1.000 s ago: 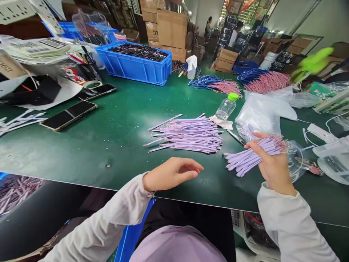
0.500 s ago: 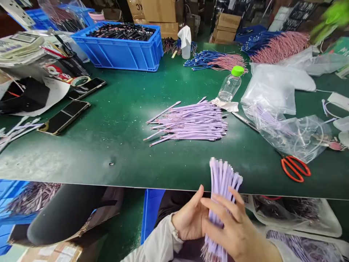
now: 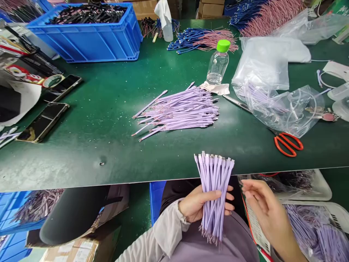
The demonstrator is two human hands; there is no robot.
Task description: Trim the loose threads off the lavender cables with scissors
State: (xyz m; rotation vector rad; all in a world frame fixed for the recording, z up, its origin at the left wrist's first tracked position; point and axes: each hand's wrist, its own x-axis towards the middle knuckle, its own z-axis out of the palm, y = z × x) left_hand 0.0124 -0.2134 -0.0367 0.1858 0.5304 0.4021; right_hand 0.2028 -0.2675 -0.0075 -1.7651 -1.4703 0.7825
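Note:
A bundle of short lilac cables (image 3: pixel 214 182) stands nearly upright in my left hand (image 3: pixel 200 203). The thumb crosses its front and the fingers wrap behind it. Connector plugs fan out at the top, and frayed wire ends hang at the bottom. To the right of the bundle, apart from it, is my right hand (image 3: pixel 264 205), fingers loosely bent and spread, with nothing visible in it. Ahead on the green table lies a loose pile of similar lilac cables (image 3: pixel 180 111).
Red-handled scissors (image 3: pixel 288 143) lie near the table edge, beside clear plastic bags (image 3: pixel 291 109). Behind the pile stands a green-capped bottle (image 3: pixel 218 63). A blue crate (image 3: pixel 92 40) of black cables is back left, phones (image 3: pixel 43 122) at left. Bins with lilac cables (image 3: pixel 308 233) sit below right.
My right hand has come off the cable bundle and moved right. My left hand now grips the bundle alone, with its thumb across the front. The view has shifted.

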